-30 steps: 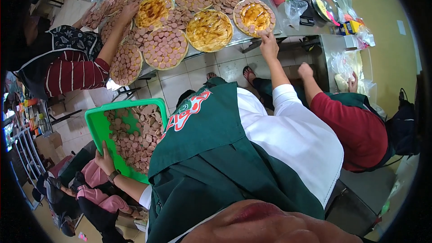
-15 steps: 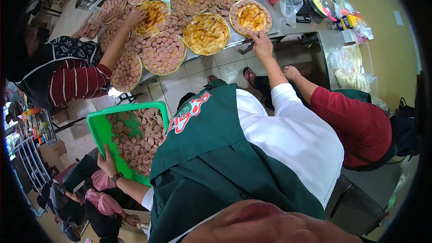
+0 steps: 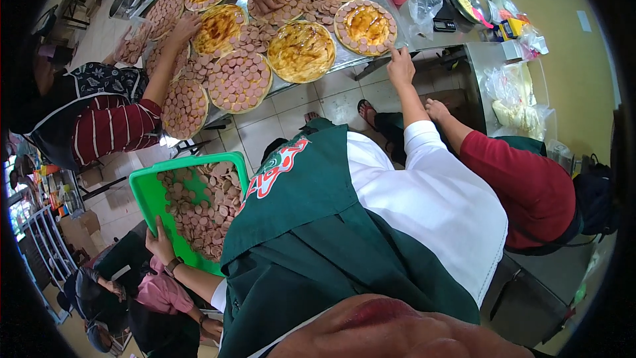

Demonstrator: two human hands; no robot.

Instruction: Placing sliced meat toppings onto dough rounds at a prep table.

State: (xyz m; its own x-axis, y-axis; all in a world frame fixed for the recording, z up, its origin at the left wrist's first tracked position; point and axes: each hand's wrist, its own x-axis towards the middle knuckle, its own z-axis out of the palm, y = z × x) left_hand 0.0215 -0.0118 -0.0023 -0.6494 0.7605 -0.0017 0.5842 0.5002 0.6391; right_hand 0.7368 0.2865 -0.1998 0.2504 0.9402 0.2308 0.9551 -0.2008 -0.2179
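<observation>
At far left, clear of the counter's near edge (image 3: 445, 38), the left hand (image 3: 160, 246) is curled onto the side of a green tub (image 3: 136, 189), some fingers hidden. The tub looks stiff and probably weighs down with its load; rim and underside seem the best holds. Its sausage slices (image 3: 205, 215) look soft, likely slick, best pinched by their edges. Rightward, along the counter's near edge, a plain glazed round (image 3: 302, 52) precedes one ringed with slices (image 3: 366, 26); both probably flop unless supported underneath. Beside the latter, the right hand (image 3: 400, 67) extends a finger; I cannot tell whether it grips anything.
</observation>
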